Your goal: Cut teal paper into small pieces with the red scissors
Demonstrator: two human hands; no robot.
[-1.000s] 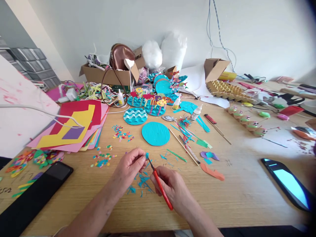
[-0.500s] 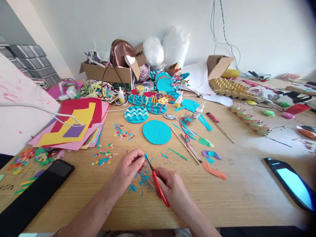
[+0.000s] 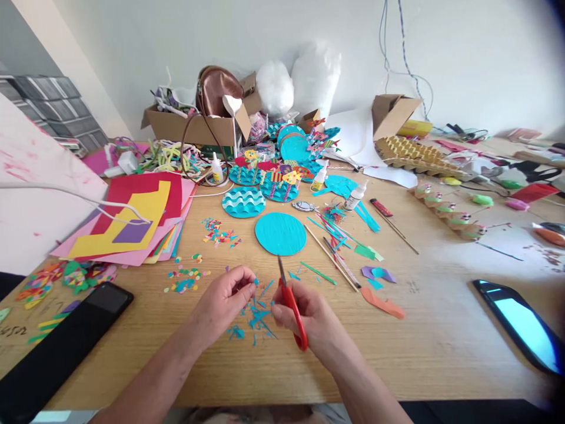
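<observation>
My left hand (image 3: 233, 297) pinches a tiny piece of blue paper (image 3: 256, 281) between thumb and fingertips. In my right hand (image 3: 304, 312) are red-handled scissors (image 3: 292, 309), their blades pointing up and away from me, apart from the paper piece. Something small and blue also shows at my right fingertips, too small to make out. Blue paper scraps (image 3: 258, 318) lie scattered on the table between and below my hands. Just beyond the scissor tips rests a round blue disc (image 3: 281, 234). Another blue disc with pale wavy strips (image 3: 243, 202) lies behind it.
Coloured paper sheets (image 3: 128, 218) are stacked at left, near paper dots (image 3: 188, 280) and a black phone (image 3: 66, 347). Thin sticks (image 3: 331, 259), orange paper (image 3: 383, 302) and a glue bottle (image 3: 355, 197) lie to the right. A lit phone (image 3: 516, 324) sits far right.
The scissors have swung away from the left hand, now pointing more upright, with their blades off the blue paper. My left hand stays nearly in place, still pinching.
</observation>
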